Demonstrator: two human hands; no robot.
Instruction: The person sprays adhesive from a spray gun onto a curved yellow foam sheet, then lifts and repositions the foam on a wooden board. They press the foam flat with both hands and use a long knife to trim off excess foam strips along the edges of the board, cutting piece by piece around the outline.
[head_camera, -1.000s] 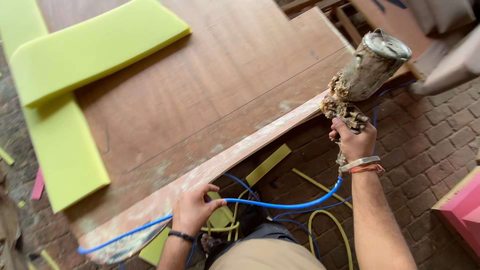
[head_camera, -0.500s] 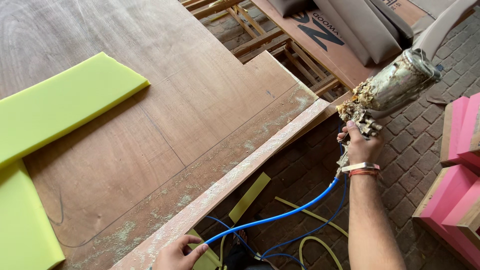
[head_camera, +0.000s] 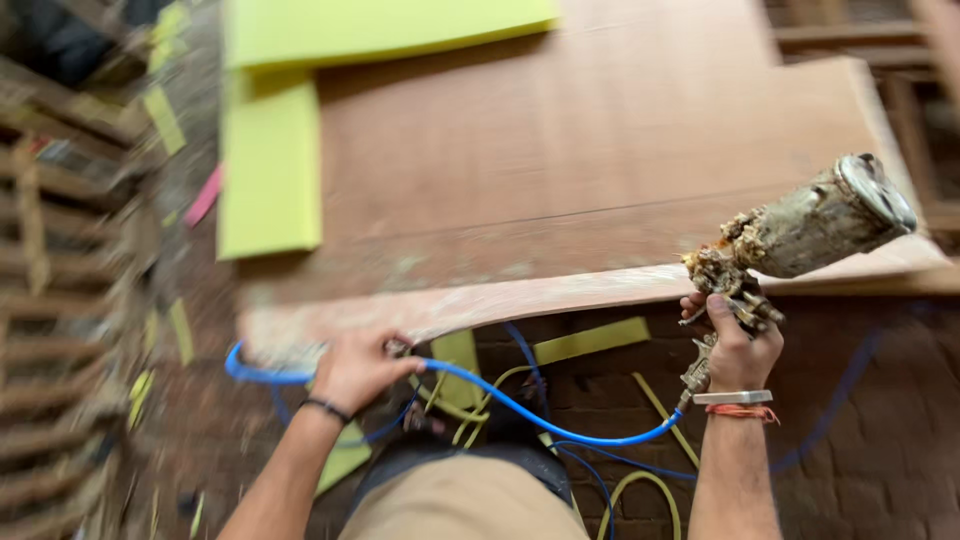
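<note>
My right hand (head_camera: 738, 345) grips the handle of a glue-crusted spray gun (head_camera: 800, 235), its metal cup tilted up to the right over the near edge of a large brown plywood board (head_camera: 560, 170). A blue air hose (head_camera: 540, 420) runs from the gun's base in a loop to my left hand (head_camera: 360, 365), which is closed around the hose at the board's near left corner. A dark band is on my left wrist; a white and an orange band are on my right wrist.
Yellow-green foam sheets (head_camera: 270, 170) lie on the board's far left part. Foam strips (head_camera: 590, 340) and yellow cords (head_camera: 640, 490) lie on the brick floor (head_camera: 860, 440) under the board's edge. Wooden frames (head_camera: 60, 270) stand at the left. The view is blurred.
The view swung right to left, so the board's left corner and foam sheets are centred again. My left hand now holds the blue hose at the corner. The spray gun stays raised.
</note>
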